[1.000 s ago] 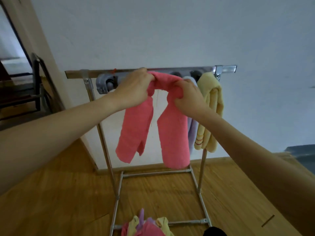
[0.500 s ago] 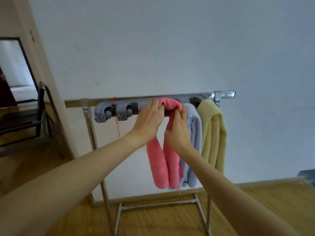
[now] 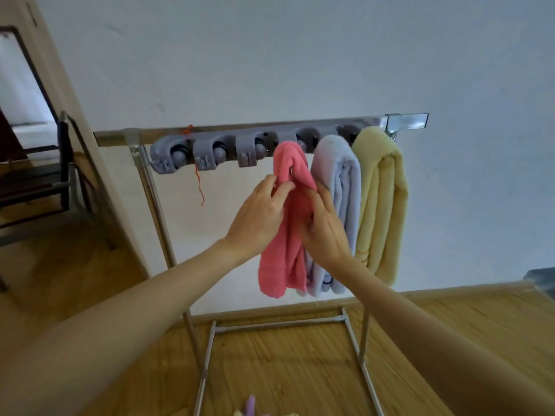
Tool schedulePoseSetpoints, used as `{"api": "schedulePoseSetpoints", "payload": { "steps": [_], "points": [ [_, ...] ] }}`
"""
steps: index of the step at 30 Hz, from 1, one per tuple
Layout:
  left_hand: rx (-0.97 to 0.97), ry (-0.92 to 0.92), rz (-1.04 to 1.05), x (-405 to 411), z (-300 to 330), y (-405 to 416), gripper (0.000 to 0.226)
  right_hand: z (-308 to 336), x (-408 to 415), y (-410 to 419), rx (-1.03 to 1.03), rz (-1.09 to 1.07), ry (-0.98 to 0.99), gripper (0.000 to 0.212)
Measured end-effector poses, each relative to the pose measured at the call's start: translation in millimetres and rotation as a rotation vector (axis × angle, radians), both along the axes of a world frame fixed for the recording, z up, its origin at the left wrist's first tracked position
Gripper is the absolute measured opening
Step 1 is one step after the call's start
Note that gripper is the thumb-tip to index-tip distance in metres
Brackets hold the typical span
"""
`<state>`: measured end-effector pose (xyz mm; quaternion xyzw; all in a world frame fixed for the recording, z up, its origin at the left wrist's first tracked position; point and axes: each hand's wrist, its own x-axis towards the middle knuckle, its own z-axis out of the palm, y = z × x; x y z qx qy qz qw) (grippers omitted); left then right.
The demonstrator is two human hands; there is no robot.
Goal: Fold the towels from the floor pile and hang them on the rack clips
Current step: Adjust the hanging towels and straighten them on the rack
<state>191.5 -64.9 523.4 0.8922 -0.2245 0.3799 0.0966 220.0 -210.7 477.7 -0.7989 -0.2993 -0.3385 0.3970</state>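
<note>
While your left hand [image 3: 260, 217] pinches the left side of the pink towel [image 3: 286, 235] with curled fingers, your right hand [image 3: 326, 229] curls round its right side. Both hands hold the towel about halfway down. The pink towel hangs folded over from the grey clip bar [image 3: 240, 145] — its top sits up at the fourth clip from the left. Just beside it on the right hangs the pale purple towel [image 3: 342, 187], touching it, and next to that the yellow towel [image 3: 381, 199]. Three clips on the left hold nothing. The bar sits on a metal rack [image 3: 156, 205] that stands on the wood floor [image 3: 285, 361] — by a white wall [image 3: 300, 55]. At the bottom edge you can see bits of the floor pile [image 3: 250, 409].
</note>
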Motion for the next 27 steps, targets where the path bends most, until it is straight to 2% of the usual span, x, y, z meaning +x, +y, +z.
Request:
{"api": "schedulePoseSetpoints", "payload": {
  "steps": [4,6,10,12,13,16,17,23,27],
  "points": [
    [-0.319,0.060,-0.095,-13,-29,1,0.042,-16,1,-2,0.144,0.041,0.068,0.051],
    [-0.421,0.127,-0.076,-16,-53,1,0.049,-24,1,2,0.202,-0.017,0.144,0.050],
    [-0.486,0.301,0.075,-9,-103,6,0.068,-35,7,12,0.087,-0.249,0.193,0.024],
    [-0.530,0.363,0.143,-2,-123,7,0.070,-39,10,15,0.054,-0.273,0.211,0.014],
    [-0.555,0.385,0.167,1,-132,6,0.065,-42,10,16,0.072,-0.256,0.210,0.012],
    [-0.591,0.411,0.237,9,-147,10,0.025,-48,5,17,0.136,-0.181,0.172,0.019],
    [-0.600,0.410,0.259,9,-149,13,0.019,-51,2,17,0.143,-0.153,0.180,0.019],
    [-0.658,0.311,0.342,6,-157,46,0.013,-58,-12,28,0.178,-0.025,0.278,0.014],
    [-0.635,0.267,0.366,2,-159,65,0.016,-64,-19,36,0.224,-0.014,0.268,0.026]
  ]
}}
